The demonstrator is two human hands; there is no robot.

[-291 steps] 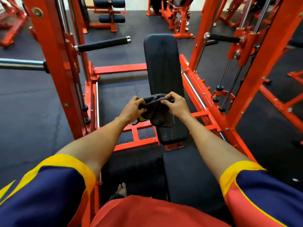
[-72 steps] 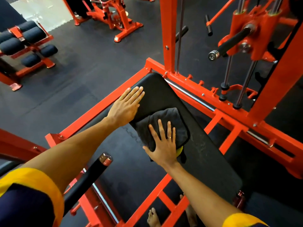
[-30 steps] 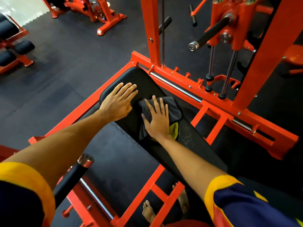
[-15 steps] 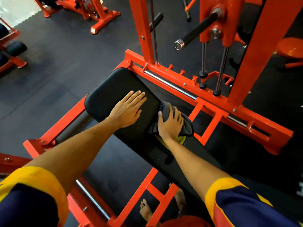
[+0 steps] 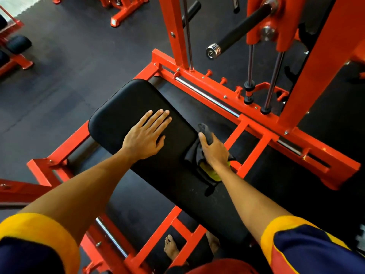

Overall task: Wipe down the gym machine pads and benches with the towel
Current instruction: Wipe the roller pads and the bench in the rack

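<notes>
The right hand (image 5: 215,153) is clutching a bunched dark grey cloth towel (image 5: 191,156), likely light and limp, against the black padded bench (image 5: 118,119), the left hand (image 5: 146,137) lying flat.

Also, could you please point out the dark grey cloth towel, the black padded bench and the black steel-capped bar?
dark grey cloth towel (image 5: 192,157): head view, bunched fold.
black padded bench (image 5: 118,119): head view, bare top.
black steel-capped bar (image 5: 242,27): head view, black shaft.
</notes>
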